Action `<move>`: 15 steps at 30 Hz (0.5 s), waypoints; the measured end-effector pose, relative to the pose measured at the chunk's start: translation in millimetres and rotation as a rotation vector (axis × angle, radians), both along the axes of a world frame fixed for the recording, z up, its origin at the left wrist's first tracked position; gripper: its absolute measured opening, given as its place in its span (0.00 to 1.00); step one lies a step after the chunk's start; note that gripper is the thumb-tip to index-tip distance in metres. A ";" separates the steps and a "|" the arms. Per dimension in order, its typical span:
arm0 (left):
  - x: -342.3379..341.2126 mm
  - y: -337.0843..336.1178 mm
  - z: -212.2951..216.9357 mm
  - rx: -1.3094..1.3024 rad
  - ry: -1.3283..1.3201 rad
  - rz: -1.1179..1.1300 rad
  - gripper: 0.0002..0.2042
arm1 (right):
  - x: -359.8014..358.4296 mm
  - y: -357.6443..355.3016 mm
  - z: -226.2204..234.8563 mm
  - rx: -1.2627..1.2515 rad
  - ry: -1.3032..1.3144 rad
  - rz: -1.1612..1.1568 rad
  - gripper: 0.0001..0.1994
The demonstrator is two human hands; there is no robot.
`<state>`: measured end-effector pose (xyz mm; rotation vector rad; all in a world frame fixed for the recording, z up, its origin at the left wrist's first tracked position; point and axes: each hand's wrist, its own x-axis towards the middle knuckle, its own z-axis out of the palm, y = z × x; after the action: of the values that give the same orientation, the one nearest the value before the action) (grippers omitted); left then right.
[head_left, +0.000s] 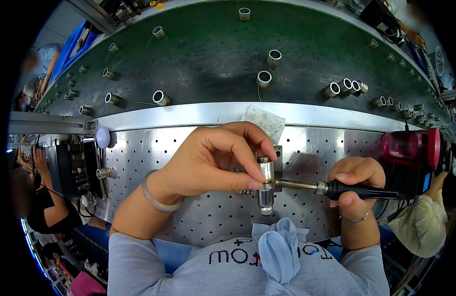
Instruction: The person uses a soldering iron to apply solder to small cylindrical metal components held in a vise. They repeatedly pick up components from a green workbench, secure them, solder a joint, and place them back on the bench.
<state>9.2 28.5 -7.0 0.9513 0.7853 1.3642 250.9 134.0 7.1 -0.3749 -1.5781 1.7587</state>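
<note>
Over the perforated work surface, a shiny metal cylinder [266, 196] stands out lengthwise before me, with a seam around its middle. My left hand [213, 160] is closed at its left side. Thumb and index finger press together against the seam, and another finger reaches behind the top end; whether a thin wire lies in the pinch is too small to tell. My right hand [355, 182] grips a soldering iron [347, 190] by its black handle. The iron's metal tip meets the cylinder's right side at the seam. Behind the cylinder, a dark plate [278, 170] is partly covered.
Beyond a metal rail [188, 116] runs a green belt [203, 59] carrying several metal rings, some with thin wires. A grey pad [267, 121] lies by the rail. To the right stands a red translucent container [410, 148]; black equipment [67, 170] is at left. Other people work on both sides.
</note>
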 end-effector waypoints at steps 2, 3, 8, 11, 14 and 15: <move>0.1 0.5 -0.6 0.008 0.009 -0.001 0.07 | 0.3 0.8 0.0 0.007 -0.009 0.002 0.14; 0.1 1.1 -0.6 0.010 0.009 -0.003 0.08 | 0.7 1.1 0.3 0.012 -0.014 0.002 0.14; 0.2 1.5 -0.4 0.010 0.022 -0.005 0.07 | 0.9 2.6 -0.8 0.038 -0.025 0.015 0.14; 0.0 2.7 -0.8 0.022 0.024 -0.007 0.08 | 2.1 3.2 -0.5 0.039 -0.038 0.012 0.14; 0.0 3.0 -2.6 0.023 0.022 -0.003 0.08 | 2.4 3.0 -0.6 0.022 -0.050 -0.003 0.14; 0.3 3.1 -2.9 0.023 0.021 -0.001 0.08 | 2.3 2.8 -0.7 0.017 -0.054 -0.012 0.14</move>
<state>9.5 31.6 -9.9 0.9854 0.7859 1.3672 253.2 136.8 6.4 -0.4255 -1.6243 1.7383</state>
